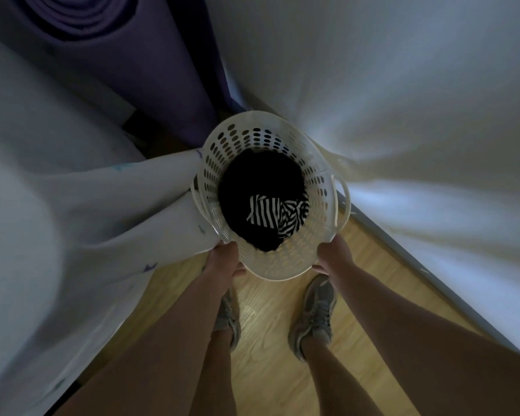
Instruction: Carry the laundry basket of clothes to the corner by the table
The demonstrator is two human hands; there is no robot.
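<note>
A round white perforated laundry basket (pixel 231 145) sits in front of my feet, between a draped white cloth on the left and a white wall on the right. Inside lie dark clothes (pixel 258 181) and a black-and-white striped garment (pixel 275 216). My left hand (pixel 224 261) grips the near-left part of the basket's rim. At the near-right part of the rim, my right hand (pixel 332 255) holds on. A loop handle (pixel 344 202) sticks out on the basket's right side.
A white tablecloth with small coloured marks (pixel 87 220) hangs at the left, touching the basket. A rolled purple mat (pixel 111 40) leans in the far corner. White wall (pixel 403 100) and grey baseboard (pixel 427 265) run along the right. My two grey shoes stand on the wooden floor (pixel 267 340).
</note>
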